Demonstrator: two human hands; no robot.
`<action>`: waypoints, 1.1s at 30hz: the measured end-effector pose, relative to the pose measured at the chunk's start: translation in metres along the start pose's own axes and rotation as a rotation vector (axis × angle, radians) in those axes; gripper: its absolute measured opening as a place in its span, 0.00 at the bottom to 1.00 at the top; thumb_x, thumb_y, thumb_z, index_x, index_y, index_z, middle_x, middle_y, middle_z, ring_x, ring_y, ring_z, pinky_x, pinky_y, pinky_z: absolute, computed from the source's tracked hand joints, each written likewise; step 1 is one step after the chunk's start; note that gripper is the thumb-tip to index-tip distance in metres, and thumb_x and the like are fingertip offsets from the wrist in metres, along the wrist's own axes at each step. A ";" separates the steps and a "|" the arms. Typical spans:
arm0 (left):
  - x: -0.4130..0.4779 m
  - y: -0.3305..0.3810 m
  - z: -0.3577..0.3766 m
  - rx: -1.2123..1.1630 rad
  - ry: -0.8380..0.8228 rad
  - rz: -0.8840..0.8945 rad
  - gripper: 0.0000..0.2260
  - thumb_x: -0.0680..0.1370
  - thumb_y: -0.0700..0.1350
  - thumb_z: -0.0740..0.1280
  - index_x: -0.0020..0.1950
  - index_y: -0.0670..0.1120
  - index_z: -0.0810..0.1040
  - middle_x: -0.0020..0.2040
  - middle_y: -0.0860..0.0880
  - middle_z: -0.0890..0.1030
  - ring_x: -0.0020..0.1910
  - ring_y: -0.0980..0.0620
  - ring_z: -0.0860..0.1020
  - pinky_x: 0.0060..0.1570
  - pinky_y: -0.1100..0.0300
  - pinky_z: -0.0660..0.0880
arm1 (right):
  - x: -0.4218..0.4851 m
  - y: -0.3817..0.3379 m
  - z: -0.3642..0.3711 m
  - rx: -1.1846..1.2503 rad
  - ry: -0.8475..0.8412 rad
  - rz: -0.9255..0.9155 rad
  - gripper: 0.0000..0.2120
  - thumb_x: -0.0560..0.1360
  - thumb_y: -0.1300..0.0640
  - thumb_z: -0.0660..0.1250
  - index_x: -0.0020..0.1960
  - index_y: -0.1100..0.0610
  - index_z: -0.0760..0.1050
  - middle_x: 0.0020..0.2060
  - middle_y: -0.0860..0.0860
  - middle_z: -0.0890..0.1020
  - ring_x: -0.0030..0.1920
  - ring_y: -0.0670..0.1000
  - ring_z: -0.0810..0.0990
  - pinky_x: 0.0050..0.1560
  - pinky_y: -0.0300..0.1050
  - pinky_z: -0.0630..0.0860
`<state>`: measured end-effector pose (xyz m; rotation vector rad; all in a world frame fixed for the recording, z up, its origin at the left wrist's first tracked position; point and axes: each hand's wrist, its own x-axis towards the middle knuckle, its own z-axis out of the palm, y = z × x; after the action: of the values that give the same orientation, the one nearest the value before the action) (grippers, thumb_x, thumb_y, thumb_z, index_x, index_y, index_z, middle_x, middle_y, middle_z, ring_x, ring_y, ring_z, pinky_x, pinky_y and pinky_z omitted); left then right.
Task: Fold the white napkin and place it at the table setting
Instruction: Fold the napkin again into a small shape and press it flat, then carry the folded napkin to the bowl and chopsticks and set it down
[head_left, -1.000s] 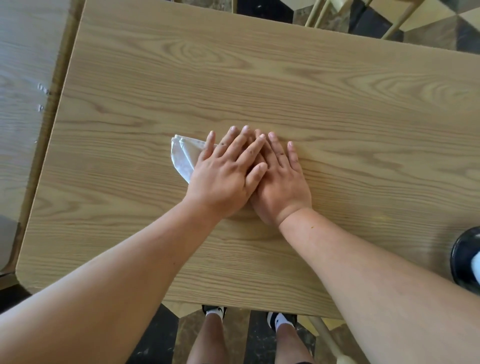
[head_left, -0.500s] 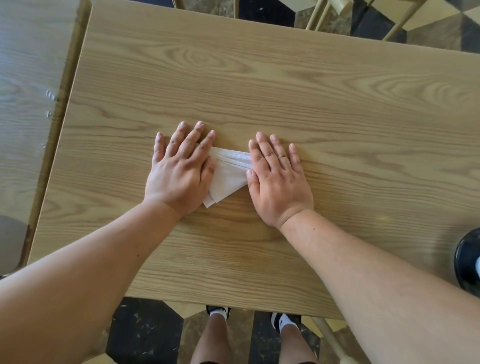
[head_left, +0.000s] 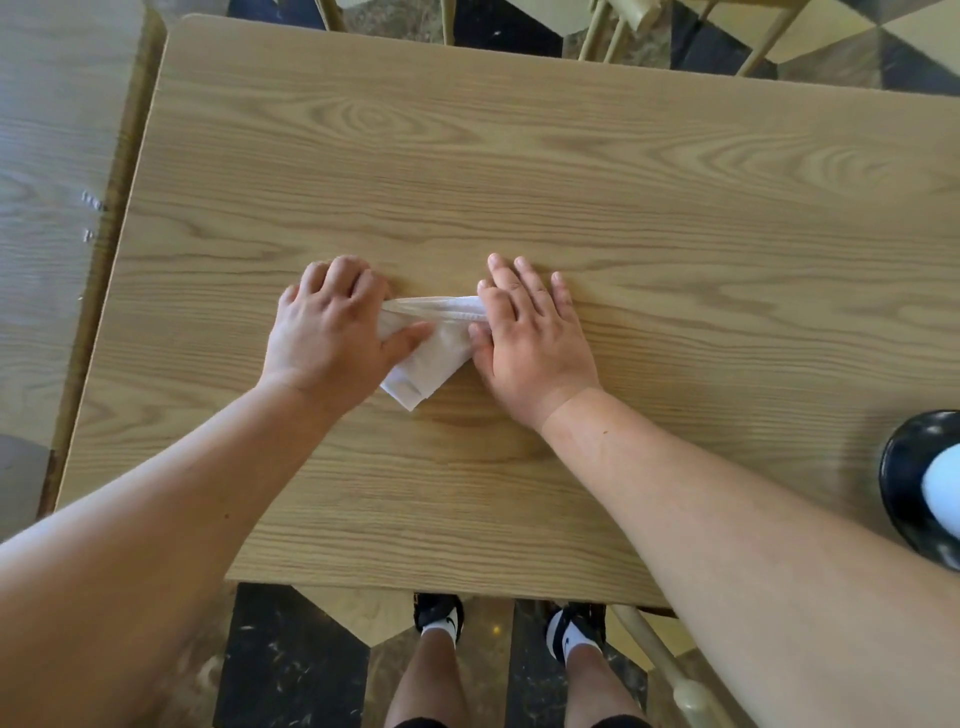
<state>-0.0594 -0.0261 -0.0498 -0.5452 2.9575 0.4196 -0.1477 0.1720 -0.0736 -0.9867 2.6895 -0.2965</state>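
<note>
A white napkin (head_left: 434, 353), folded into a triangle with its point toward me, lies near the middle of the wooden table (head_left: 519, 156). My left hand (head_left: 332, 332) covers its left end, fingers curled and thumb lying across the cloth, gripping it. My right hand (head_left: 530, 338) lies flat with fingers spread, pressing the napkin's right end onto the table. Only the stretch of napkin between the two hands shows.
A black bowl (head_left: 906, 483) with something white in it sits at the table's right edge. A second wooden table (head_left: 47, 156) adjoins on the left. Chair legs (head_left: 613, 31) stand beyond the far edge. My feet show below the near edge.
My left hand slid left off my right hand along the napkin, then curled its fingers on the left end. The right hand stayed pressed in place.
</note>
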 end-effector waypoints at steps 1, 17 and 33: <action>0.002 0.001 -0.008 0.003 -0.044 -0.024 0.27 0.76 0.70 0.68 0.60 0.48 0.79 0.63 0.47 0.77 0.66 0.42 0.73 0.63 0.44 0.72 | 0.002 -0.002 -0.005 0.001 -0.021 0.011 0.27 0.84 0.45 0.49 0.76 0.59 0.69 0.83 0.56 0.61 0.83 0.60 0.56 0.82 0.62 0.50; -0.002 0.051 -0.040 -0.700 -0.443 -0.309 0.07 0.78 0.51 0.76 0.50 0.51 0.82 0.39 0.54 0.83 0.36 0.54 0.79 0.38 0.57 0.72 | -0.014 0.027 -0.057 1.341 -0.092 0.699 0.27 0.75 0.51 0.77 0.69 0.55 0.72 0.58 0.52 0.83 0.47 0.50 0.86 0.53 0.53 0.86; -0.033 0.209 0.002 -0.972 -0.558 -0.399 0.07 0.80 0.51 0.74 0.48 0.50 0.88 0.42 0.53 0.88 0.40 0.54 0.83 0.39 0.59 0.79 | -0.086 0.139 -0.094 1.274 0.012 0.735 0.05 0.79 0.52 0.71 0.49 0.51 0.84 0.45 0.50 0.90 0.50 0.55 0.88 0.58 0.60 0.83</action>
<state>-0.1050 0.1733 0.0050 -0.8722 1.8987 1.6310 -0.1974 0.3425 -0.0084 0.3542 1.9471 -1.5001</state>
